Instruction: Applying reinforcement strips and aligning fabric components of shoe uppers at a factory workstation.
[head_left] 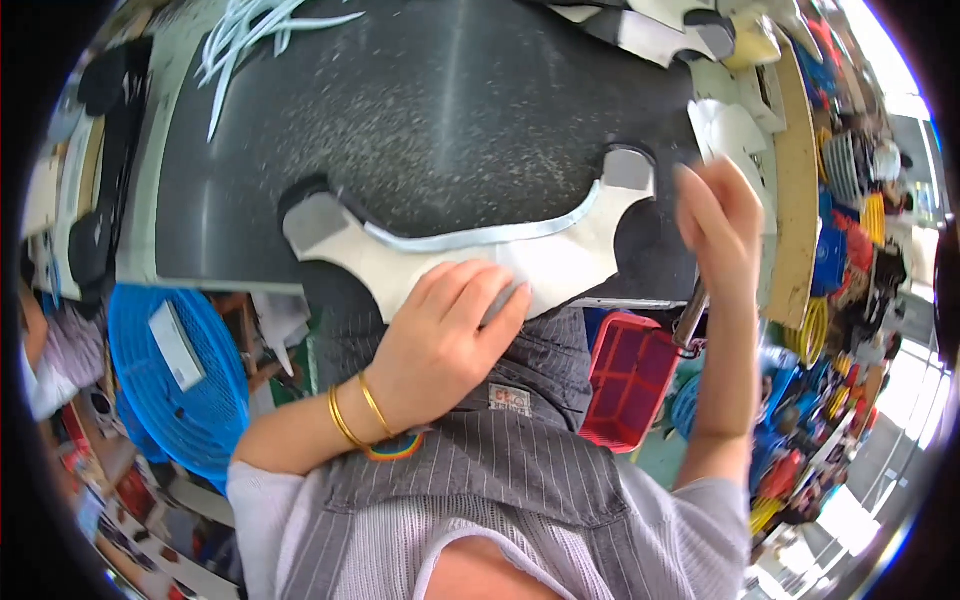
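Observation:
A curved cream-white piece, which looks like a shoe upper (570,262), lies at the front edge of the dark tabletop. Grey patches cover its two ends, black material shows beneath, and a pale blue strip (480,237) runs along its inner curve. My left hand (455,330) rests on the middle of this piece, its fingers laid over the surface and its thumb apart. To the right of the piece, my right hand (722,215) is raised above the table's edge, slightly blurred. Its fingers are curled together; whatever they may hold is hidden.
Pale blue strips (250,40) lie in a heap at the far left of the black tabletop (420,120). More cut pieces (660,35) are stacked at the far right, near white sheets (728,130). Below the table stand a blue basket (225,345) and a red basket (625,385).

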